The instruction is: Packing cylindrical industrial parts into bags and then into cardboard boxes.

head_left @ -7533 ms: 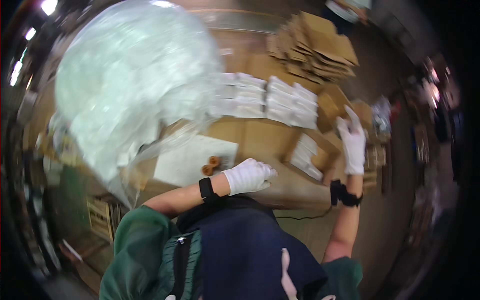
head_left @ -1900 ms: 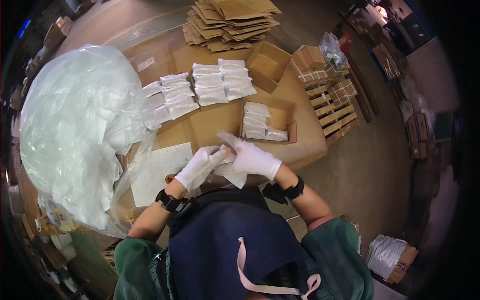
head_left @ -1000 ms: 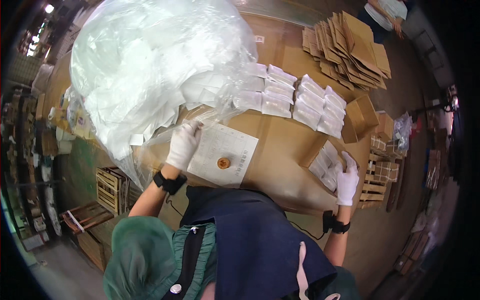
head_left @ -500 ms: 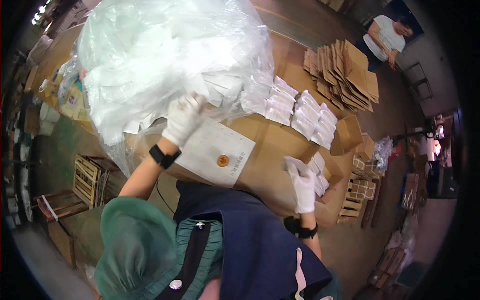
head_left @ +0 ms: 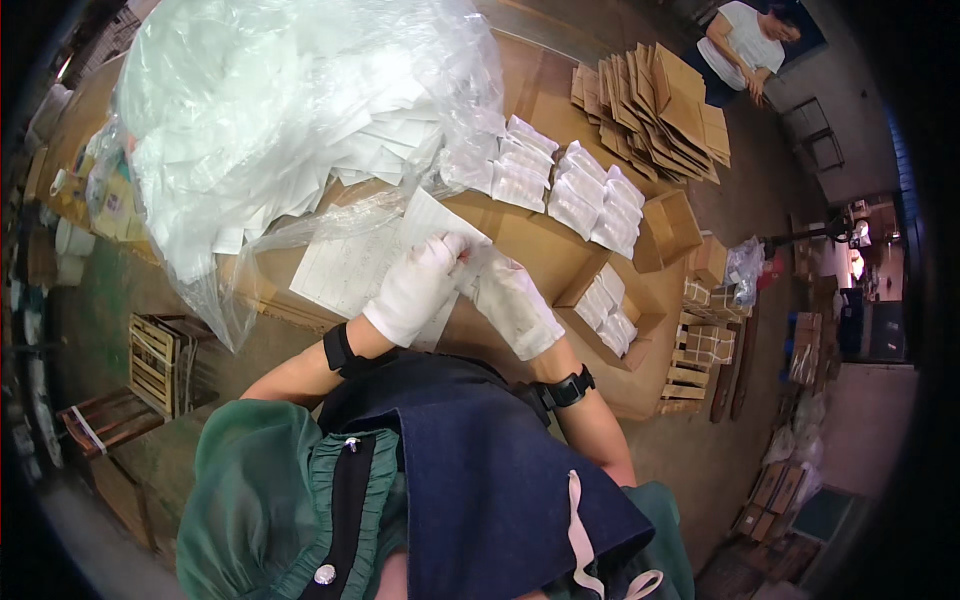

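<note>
My left hand (head_left: 413,292) and my right hand (head_left: 513,302), both in white gloves, are close together over the near side of the table. Pinched in their fingers is a flat white paper piece (head_left: 432,217), standing up past the left fingertips. Below it lies a larger printed sheet (head_left: 335,268), partly covered by the hands. A big clear plastic bag (head_left: 225,285) spreads across the table beyond my left hand, full of loose white paper pieces (head_left: 385,140). Right of my right hand, an open cardboard box (head_left: 648,330) holds several white packets (head_left: 603,300).
Rows of white packets (head_left: 570,190) lie along the far side, next to a small open carton (head_left: 668,228). Flattened cardboard (head_left: 655,110) is stacked behind them. A person (head_left: 742,50) stands at the far right. A wooden chair (head_left: 150,365) is at the left.
My left hand has come away from the bag's opening with a white paper piece. My right hand has left the box's side and moved left to meet it. The view has shifted slightly.
</note>
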The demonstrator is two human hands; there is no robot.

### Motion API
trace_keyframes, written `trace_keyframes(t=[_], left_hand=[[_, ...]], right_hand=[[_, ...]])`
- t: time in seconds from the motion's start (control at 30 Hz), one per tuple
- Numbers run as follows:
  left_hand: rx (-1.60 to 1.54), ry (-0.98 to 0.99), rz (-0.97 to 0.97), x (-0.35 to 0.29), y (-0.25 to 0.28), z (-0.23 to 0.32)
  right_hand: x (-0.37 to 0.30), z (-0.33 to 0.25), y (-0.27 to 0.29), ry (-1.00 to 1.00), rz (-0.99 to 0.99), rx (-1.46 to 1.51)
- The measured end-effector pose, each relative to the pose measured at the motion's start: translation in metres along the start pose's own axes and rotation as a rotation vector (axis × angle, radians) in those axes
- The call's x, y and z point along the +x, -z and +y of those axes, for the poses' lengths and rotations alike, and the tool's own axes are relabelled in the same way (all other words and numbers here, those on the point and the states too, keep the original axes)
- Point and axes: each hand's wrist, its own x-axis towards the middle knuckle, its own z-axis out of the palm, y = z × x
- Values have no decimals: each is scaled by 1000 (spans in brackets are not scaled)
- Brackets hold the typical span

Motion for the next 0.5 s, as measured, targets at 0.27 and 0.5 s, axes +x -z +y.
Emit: trace_keyframes(t=[0.27, 0.5], left_hand=[[68, -229, 20, 3, 40, 18], [460, -365, -110, 18, 41, -31]], right_hand=[[4, -17, 23, -108, 234, -582], [38, -23, 0, -197, 150, -836]])
